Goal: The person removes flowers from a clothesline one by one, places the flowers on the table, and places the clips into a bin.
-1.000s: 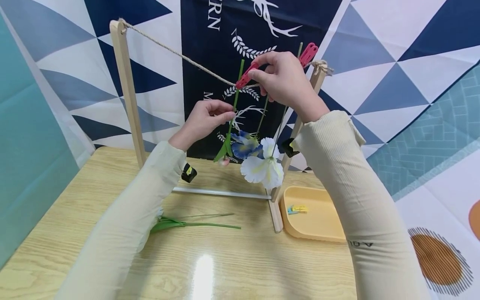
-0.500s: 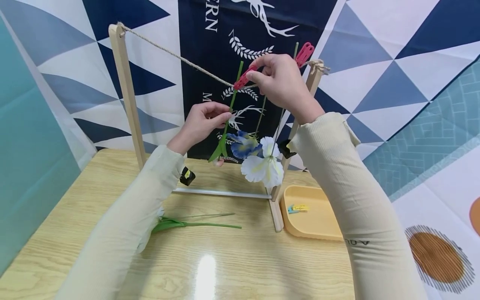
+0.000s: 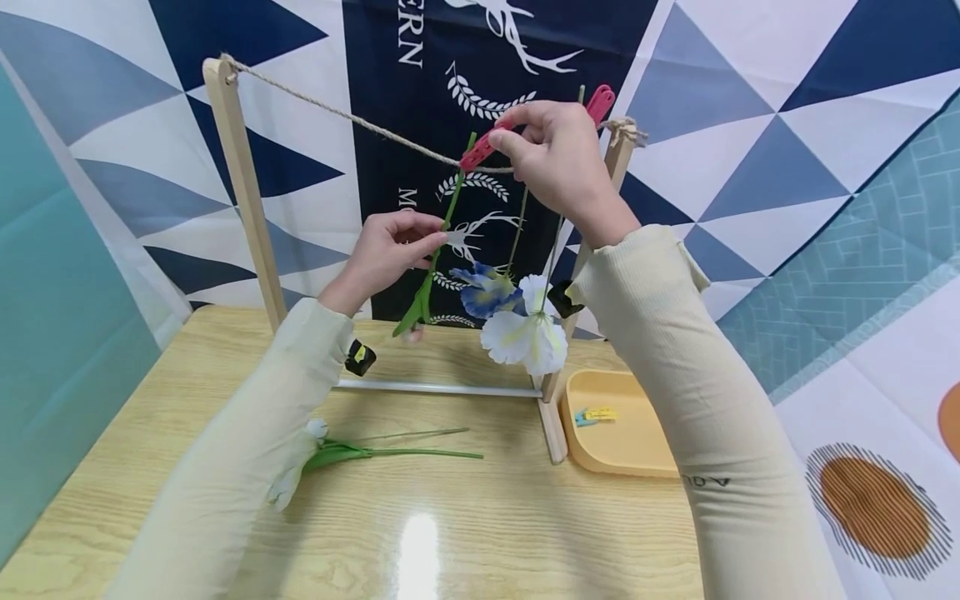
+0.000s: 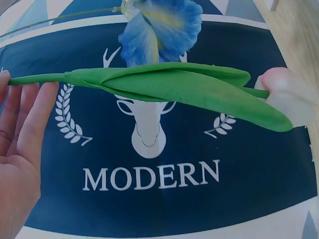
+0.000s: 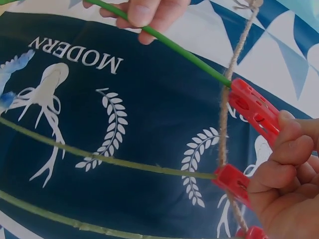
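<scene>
My left hand (image 3: 386, 254) pinches the green stem of an upside-down tulip (image 4: 169, 84) with long leaves and a pink-and-white bloom. With thumb and fingers, my right hand (image 3: 562, 158) grips a red clothespin (image 5: 254, 109) whose jaws meet the upper stem at the twine (image 3: 330, 108). A second red clothespin (image 5: 232, 181) sits on the twine close by the right fingers, with a thin stem at it. Below the twine hang a blue iris (image 3: 483, 292) and a white iris (image 3: 528, 337), heads down.
Wooden posts, left (image 3: 243, 183) and right (image 3: 617, 162), hold up the twine; a white bar (image 3: 442, 388) joins them low down. A yellow tray (image 3: 630, 458) with small clothespins (image 3: 597, 415) stands at right. Green-stemmed flowers (image 3: 337, 452) lie on the table under the left forearm.
My left hand has moved left and slightly down with the tulip, so its stem slants more. The right hand keeps its grip on the clothespin, and the head view has shifted slightly.
</scene>
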### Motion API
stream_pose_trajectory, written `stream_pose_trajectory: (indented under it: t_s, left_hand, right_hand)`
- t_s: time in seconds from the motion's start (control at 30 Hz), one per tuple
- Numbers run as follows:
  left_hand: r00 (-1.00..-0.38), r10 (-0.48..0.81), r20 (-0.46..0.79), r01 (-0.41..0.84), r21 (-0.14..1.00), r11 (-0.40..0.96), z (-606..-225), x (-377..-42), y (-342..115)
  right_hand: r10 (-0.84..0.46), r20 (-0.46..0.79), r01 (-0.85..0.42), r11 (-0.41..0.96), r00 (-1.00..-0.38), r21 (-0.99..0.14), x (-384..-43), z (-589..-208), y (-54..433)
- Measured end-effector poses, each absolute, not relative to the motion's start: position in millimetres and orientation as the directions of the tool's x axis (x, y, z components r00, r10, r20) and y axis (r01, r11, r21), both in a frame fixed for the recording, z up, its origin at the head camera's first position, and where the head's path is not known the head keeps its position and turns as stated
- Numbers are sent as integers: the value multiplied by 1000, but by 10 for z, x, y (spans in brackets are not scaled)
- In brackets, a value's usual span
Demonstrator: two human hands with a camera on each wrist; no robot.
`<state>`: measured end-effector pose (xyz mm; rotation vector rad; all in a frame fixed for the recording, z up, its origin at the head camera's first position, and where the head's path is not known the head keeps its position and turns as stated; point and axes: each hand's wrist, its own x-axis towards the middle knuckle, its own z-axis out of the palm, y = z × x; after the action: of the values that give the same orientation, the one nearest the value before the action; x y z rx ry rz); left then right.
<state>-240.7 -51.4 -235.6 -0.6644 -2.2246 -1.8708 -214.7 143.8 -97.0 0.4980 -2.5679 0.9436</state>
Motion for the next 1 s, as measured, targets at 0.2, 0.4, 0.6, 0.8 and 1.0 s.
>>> stream_pose_trajectory:
  t_s: [0.2, 0.4, 0.6, 0.8, 1.0]
  left_hand:
    - [-869, 239, 433, 468, 877, 111, -2376, -2386, -616]
    - [-843, 252, 475, 517, 845, 138, -2369, -2343, -758]
    - [-870, 252, 424, 485, 827, 283, -2340, -2259, -897]
    - [-868, 342, 360, 479, 788, 387, -2312, -2186, -976]
    - [-868, 446, 219, 438, 760, 480, -2424, -2144, -1015]
  right_hand:
    - [-171, 486, -472, 637, -857, -610, -2152, -943, 1443]
    - [-149, 491, -482, 564, -858, -670, -2144, -920, 1438]
    - [-101, 514, -496, 474, -852, -728, -2030, -800, 1525]
    - [-88, 498, -489, 394, -863, -778, -1906, -775, 1674]
    - [-141, 428, -451, 264, -893, -853, -1848, -898, 1891]
